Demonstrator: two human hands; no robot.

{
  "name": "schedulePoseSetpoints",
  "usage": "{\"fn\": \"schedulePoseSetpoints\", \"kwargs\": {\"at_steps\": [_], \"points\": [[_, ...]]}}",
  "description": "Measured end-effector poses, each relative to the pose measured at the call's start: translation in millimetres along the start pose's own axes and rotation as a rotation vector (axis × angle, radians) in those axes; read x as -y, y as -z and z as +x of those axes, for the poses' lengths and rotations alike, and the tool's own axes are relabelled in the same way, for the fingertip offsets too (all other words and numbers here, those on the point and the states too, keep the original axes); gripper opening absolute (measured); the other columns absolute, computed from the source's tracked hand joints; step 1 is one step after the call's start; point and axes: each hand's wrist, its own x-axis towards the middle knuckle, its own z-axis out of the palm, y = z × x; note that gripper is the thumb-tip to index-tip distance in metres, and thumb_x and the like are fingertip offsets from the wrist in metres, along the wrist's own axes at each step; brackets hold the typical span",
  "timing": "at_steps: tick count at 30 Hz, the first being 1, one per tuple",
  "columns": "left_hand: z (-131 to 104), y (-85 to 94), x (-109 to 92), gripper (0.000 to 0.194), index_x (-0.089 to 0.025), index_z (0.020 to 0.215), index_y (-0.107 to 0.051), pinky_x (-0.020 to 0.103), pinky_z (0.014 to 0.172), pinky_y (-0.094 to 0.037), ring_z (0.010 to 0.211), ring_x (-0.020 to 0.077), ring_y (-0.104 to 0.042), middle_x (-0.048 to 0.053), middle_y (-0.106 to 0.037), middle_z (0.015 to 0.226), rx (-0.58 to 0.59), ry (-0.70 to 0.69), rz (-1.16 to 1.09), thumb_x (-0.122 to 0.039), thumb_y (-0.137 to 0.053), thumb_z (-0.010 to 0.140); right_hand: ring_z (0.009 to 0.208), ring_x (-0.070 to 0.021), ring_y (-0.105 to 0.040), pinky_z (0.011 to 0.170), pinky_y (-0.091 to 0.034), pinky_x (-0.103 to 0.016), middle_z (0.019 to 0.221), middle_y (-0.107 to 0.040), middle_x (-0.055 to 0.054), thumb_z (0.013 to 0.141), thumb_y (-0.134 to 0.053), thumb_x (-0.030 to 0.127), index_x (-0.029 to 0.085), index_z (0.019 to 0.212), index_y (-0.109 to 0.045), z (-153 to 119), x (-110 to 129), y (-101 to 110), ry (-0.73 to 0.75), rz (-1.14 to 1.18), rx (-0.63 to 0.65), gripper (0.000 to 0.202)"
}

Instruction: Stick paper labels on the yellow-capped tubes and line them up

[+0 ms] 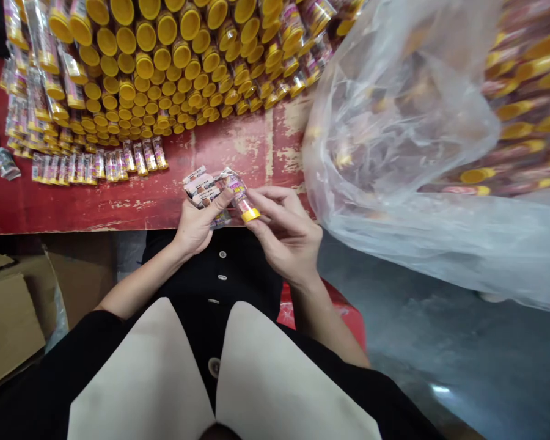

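Just above my lap, at the front edge of the red table, my left hand [199,217] is closed around a small bundle of printed packets [204,185], its thumb lying across them. My right hand [286,229] pinches a clear tube with a yellow cap [242,197] between thumb and fingers. The tube is tilted, with its capped end toward me and its printed label facing up. Its far end meets the packets by my left thumb. Whether my left hand also grips the tube, I cannot tell.
On the worn red table [247,137], yellow-capped tubes [165,73] are stacked high at the back. A short row of tubes [98,166] lies before them. A large clear plastic bag [394,146] with more tubes fills the right. Cardboard boxes [9,318] stand at lower left.
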Motion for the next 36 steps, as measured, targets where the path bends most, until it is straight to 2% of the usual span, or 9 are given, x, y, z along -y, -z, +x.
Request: {"fn": "schedulePoseSetpoints", "kwargs": {"at_steps": [7, 14, 19, 23, 26, 28, 31, 33, 36], "points": [[-7.1, 5.0, -0.2, 0.041, -0.018, 0.087, -0.07, 0.022, 0.076, -0.056, 0.075, 0.0088, -0.069, -0.003, -0.073, 0.084, 0.053, -0.041, 0.023, -0.033, -0.093, 0.056, 0.074, -0.0123, -0.067, 0.063, -0.054, -0.027, 0.081, -0.071, 0.0, 0.079, -0.078, 0.016, 0.031, 0.096, -0.08, 4.8, -3.6, -19.4, 0.029, -0.027, -0.318, 0.023], [-9.3, 8.2, -9.2, 0.04, -0.019, 0.093, -0.07, 0.02, 0.056, -0.052, 0.059, 0.0064, -0.062, -0.004, -0.069, 0.081, 0.09, -0.024, 0.048, -0.032, -0.091, 0.061, 0.072, -0.0129, -0.065, 0.061, -0.053, -0.028, 0.08, -0.069, 0.0, 0.081, -0.077, 0.02, 0.029, 0.094, -0.079, 3.5, -2.2, -32.6, 0.049, -0.125, -0.374, 0.017], [0.5, 20.2, -9.1, 0.049, -0.021, 0.109, -0.068, 0.021, 0.066, -0.055, 0.07, 0.0103, -0.07, -0.001, -0.073, 0.09, -0.046, -0.001, -0.016, -0.032, -0.089, 0.065, 0.075, -0.0131, -0.065, 0.064, -0.055, -0.028, 0.081, -0.068, -0.001, 0.082, -0.076, 0.025, 0.027, 0.094, -0.079, 17.1, -27.1, -42.3, -0.012, -0.087, -0.321, 0.013], [7.8, 41.3, -11.3, 0.026, -0.017, 0.111, -0.065, 0.027, 0.085, -0.056, 0.086, 0.0144, -0.074, 0.002, -0.075, 0.087, -0.241, 0.019, -0.128, -0.023, -0.071, 0.086, 0.079, -0.0139, -0.066, 0.07, -0.058, -0.029, 0.087, -0.068, -0.003, 0.086, -0.071, 0.03, 0.023, 0.096, -0.078, 51.4, -75.1, -82.8, -0.084, -0.077, -0.257, 0.014], [7.2, 56.5, -17.9, 0.019, -0.016, 0.109, -0.065, 0.031, 0.093, -0.054, 0.091, 0.0149, -0.075, 0.004, -0.076, 0.089, -0.302, -0.018, -0.168, -0.015, -0.064, 0.089, 0.088, -0.0143, -0.067, 0.077, -0.059, -0.029, 0.096, -0.069, -0.004, 0.091, -0.063, 0.025, 0.023, 0.099, -0.076, 72.3, -91.8, -120.0, -0.021, -0.096, -0.088, 0.016], [4.7, 63.1, -23.1, 0.017, -0.016, 0.105, -0.066, 0.03, 0.093, -0.055, 0.088, 0.0135, -0.074, 0.003, -0.076, 0.088, -0.309, -0.031, -0.168, -0.015, -0.067, 0.088, 0.096, -0.0144, -0.068, 0.082, -0.06, -0.029, 0.104, -0.07, -0.004, 0.092, -0.058, 0.019, 0.023, 0.106, -0.073, 79.4, -87.8, -123.5, 0.078, -0.124, 0.037, 0.021], [4.7, 68.3, -27.8, 0.012, -0.015, 0.093, -0.067, 0.024, 0.081, -0.057, 0.073, 0.0098, -0.072, 0.0, -0.074, 0.079, -0.318, -0.015, -0.168, -0.017, -0.074, 0.083, 0.104, -0.0143, -0.066, 0.089, -0.058, -0.031, 0.113, -0.07, -0.005, 0.093, -0.053, 0.013, 0.023, 0.117, -0.068, 88.3, -70.0, -74.6, 0.181, -0.294, 0.035, 0.03], [8.9, 68.2, -26.6, 0.015, -0.015, 0.086, -0.065, 0.021, 0.073, -0.057, 0.068, 0.0086, -0.07, 0.0, -0.073, 0.076, -0.324, 0.023, -0.162, -0.022, -0.077, 0.081, 0.106, -0.0136, -0.065, 0.092, -0.056, -0.03, 0.115, -0.07, -0.006, 0.091, -0.052, 0.007, 0.022, 0.118, -0.068, 98.1, -55.5, -9.8, 0.111, -0.598, -0.143, 0.034], [13.9, 59.0, -19.7, 0.022, -0.016, 0.08, -0.062, 0.018, 0.068, -0.055, 0.067, 0.0079, -0.069, -0.001, -0.071, 0.073, -0.29, 0.098, -0.149, -0.026, -0.082, 0.076, 0.104, -0.0153, -0.062, 0.094, -0.05, -0.031, 0.114, -0.07, -0.016, 0.084, -0.052, -0.003, 0.009, 0.111, -0.07, 120.8, -41.5, 102.9, -0.167, -1.056, -0.487, 0.034]]}}
